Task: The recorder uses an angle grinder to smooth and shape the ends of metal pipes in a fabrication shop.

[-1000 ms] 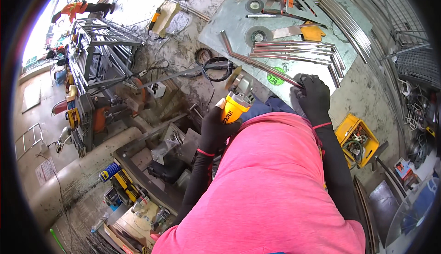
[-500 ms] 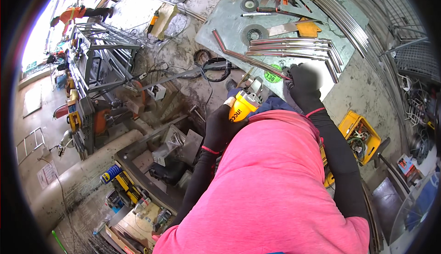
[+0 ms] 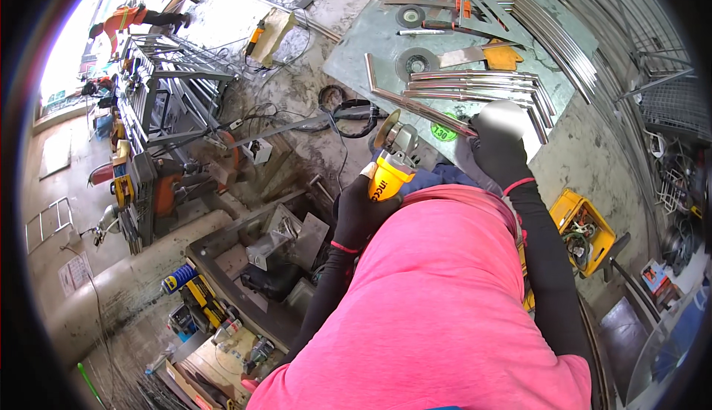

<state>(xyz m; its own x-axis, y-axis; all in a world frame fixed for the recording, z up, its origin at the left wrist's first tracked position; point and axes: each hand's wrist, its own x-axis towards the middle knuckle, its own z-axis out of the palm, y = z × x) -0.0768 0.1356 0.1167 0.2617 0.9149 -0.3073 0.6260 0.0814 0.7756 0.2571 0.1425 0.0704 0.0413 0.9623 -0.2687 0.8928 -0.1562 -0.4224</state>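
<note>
Here, in the head view, the left hand (image 3: 361,213), in a black glove, is wrapped tight around the body of a yellow angle grinder (image 3: 389,175), whose disc (image 3: 386,129) sits just at the near edge of the grey surface (image 3: 356,47). The right hand (image 3: 498,141), also gloved, presses down on a long steel tube (image 3: 419,107) lying across that surface; whether its fingers curl round the tube or only pin it, I cannot tell. The disc is close to the tube but looks apart from it. To my eye the job goes best with the tube pinned flat, the disc brought in square, and the right hand kept well clear of the wheel. More tubes (image 3: 475,84) lie bundled beside it, with spare discs (image 3: 415,62) further back. A yellow bin (image 3: 593,226) on the floor at the right holds a tangle of small parts and wires, too small to sort out.
</note>
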